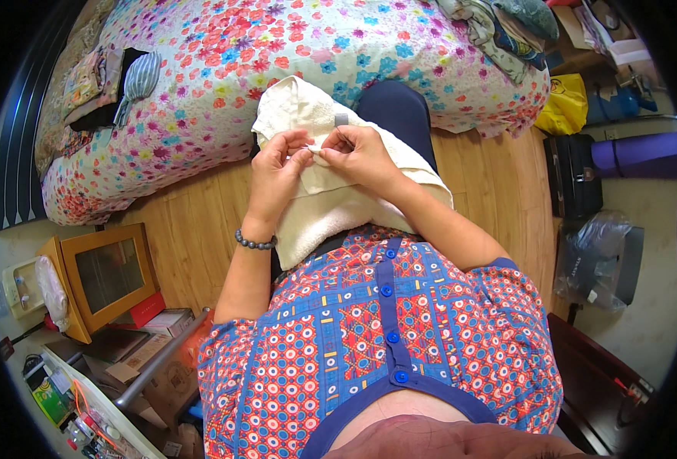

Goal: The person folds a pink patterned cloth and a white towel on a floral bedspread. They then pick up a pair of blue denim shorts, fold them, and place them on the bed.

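A cream-white towel lies across my lap, with a small grey tag near its far part. Above it my left hand is closed in a pinch, thumb against fingertips. My right hand pinches close beside it, and the fingertips of both nearly meet. A tiny whitish bit shows between them, too small to tell whether it is thread or part of the towel. A dark beaded bracelet circles my left wrist.
A bed with a flowered cover stands in front of my knees, bearing folded clothes at left. To the left is a wooden cabinet. On the right are a yellow bag, a black case and a purple rolled mat.
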A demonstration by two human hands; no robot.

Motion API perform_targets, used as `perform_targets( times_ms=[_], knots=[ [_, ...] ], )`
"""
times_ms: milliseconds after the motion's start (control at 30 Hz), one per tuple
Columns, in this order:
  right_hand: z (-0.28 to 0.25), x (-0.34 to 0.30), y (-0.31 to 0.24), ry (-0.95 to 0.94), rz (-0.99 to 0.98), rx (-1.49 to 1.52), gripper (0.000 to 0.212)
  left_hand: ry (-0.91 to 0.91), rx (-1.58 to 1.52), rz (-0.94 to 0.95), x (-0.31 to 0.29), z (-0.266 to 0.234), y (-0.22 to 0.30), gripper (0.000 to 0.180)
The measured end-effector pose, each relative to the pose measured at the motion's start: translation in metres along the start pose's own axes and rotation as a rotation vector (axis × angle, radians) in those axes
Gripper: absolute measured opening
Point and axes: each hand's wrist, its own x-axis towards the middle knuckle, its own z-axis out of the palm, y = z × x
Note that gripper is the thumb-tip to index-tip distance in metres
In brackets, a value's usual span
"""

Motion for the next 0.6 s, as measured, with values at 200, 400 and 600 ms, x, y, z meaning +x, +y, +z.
perform_targets(
  times_ms=[200,400,600],
  knots=[
    [0.001,0.002,-0.001,-0.016,0.038,0.033,0.013,-0.085,0.064,-0.036,0.003,-0.010,-0.016,0.007],
    [-0.003,-0.003,-0.003,0.000,0.016,0.080,0.023,-0.017,-0.064,-0.023,0.001,-0.004,-0.021,0.007],
    [-0.001,-0.030,-0.023,-0.362,0.648,0.843,0.045,0.017,-0.185,-0.043,0.001,-0.002,-0.025,0.007]
  ],
)
